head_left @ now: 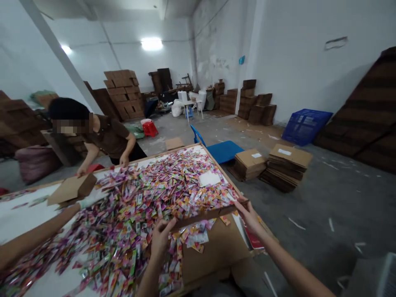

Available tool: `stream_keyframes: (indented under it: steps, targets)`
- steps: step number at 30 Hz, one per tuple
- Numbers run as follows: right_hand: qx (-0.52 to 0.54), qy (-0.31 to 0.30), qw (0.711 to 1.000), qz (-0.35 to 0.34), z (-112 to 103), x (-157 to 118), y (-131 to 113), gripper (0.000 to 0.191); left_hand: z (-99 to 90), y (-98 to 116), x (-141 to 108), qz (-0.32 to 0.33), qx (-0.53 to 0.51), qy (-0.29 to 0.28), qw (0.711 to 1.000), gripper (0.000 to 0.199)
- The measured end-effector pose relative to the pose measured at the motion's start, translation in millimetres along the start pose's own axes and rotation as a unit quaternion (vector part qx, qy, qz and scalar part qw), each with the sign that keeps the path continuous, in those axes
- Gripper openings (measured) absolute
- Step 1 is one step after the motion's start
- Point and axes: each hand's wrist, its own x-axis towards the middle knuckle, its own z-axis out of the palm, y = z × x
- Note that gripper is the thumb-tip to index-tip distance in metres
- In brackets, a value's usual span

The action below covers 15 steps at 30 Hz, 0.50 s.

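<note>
Left hand (161,239): fingers gripping brown cardboard box (210,215)
Right hand (248,214): fingers gripping it likewise
Small multicoloured glossy packets (167,177): heaped on white worktop (18,216)

Loose packets (161,185) heap over much of the tabletop (18,218), blocking low passage; air above their middle is open. A raised cardboard edge (210,215) bars the near side; a co-worker's arm (40,232) crosses from the left.

No words or numbers could be read: the print on the packets (167,177) was too small, and the white slips (256,155) on the cardboard stacks (286,168) were blurred.
</note>
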Motion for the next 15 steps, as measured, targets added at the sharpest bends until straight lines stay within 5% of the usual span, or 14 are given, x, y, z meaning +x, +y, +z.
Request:
stream_keyframes:
  steps: [6,13,15]
  targets:
    - [-0.101,-0.078,0.990,-0.055,-5,-20,25,0.063,-3.1,-26,-27,-0.039,0.060,-0.014,0.997,0.062]
    - [-0.135,-0.187,0.972,-0.054,-9,-24,8,0.083,8.0,6,-9,0.057,0.220,-0.076,0.971,0.038]
    - [-0.139,-0.168,0.975,-0.030,-13,-24,5,0.085,10.8,11,-7,0.083,0.252,-0.090,0.960,0.031]
